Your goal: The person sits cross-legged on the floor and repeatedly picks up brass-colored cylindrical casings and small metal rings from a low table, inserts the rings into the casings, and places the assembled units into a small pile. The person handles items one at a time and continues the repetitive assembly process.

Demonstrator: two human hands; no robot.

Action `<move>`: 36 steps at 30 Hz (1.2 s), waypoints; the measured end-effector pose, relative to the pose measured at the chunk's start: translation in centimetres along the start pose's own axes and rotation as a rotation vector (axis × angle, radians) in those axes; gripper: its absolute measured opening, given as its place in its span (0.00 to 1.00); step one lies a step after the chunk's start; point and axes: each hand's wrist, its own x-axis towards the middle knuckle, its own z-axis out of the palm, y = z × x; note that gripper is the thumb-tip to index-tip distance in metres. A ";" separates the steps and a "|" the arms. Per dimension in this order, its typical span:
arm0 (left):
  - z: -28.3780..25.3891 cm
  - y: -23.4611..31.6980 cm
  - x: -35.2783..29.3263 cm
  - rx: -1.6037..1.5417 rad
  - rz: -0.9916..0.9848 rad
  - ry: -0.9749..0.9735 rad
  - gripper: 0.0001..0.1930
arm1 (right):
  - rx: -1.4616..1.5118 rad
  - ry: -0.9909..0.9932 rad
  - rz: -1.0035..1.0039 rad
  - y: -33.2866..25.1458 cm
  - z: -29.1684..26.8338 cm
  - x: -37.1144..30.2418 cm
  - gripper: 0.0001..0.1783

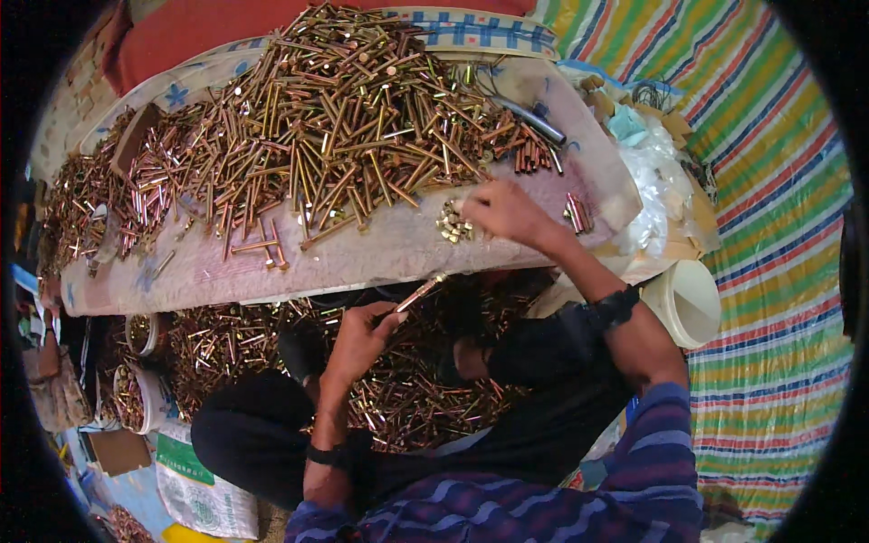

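Lying at far left on the low table point(362, 258): copper-toned bolts point(100, 195). Spreading across the middle: a big heap of brass bolts point(344, 118). Below the table edge, left hand point(360, 337) pinching one long bolt point(419, 294) in clenched fingers, tip pointing up-right. Further right, right hand point(502, 210) reaching onto the table, fingers curling over a small cluster of brass nuts point(453, 223). Standing at far right: a white bucket point(688, 303).

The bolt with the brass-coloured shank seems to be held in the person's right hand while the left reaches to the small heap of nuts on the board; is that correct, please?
Not quite. The head view shows the left hand holding the bolt, while the right hand reaches to the nuts on the board.
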 end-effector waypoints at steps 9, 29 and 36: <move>0.9 -0.7 0.0 0.153 0.101 -0.059 0.16 | -0.450 0.378 0.008 6.9 1.3 3.5 0.19; 0.2 1.9 -0.5 -0.316 -0.103 -0.010 0.19 | 0.139 -0.039 0.006 -0.6 0.1 -0.9 0.19; 0.1 2.0 0.1 -0.688 0.002 0.034 0.21 | -0.070 -0.216 -0.262 -9.6 6.2 -3.7 0.20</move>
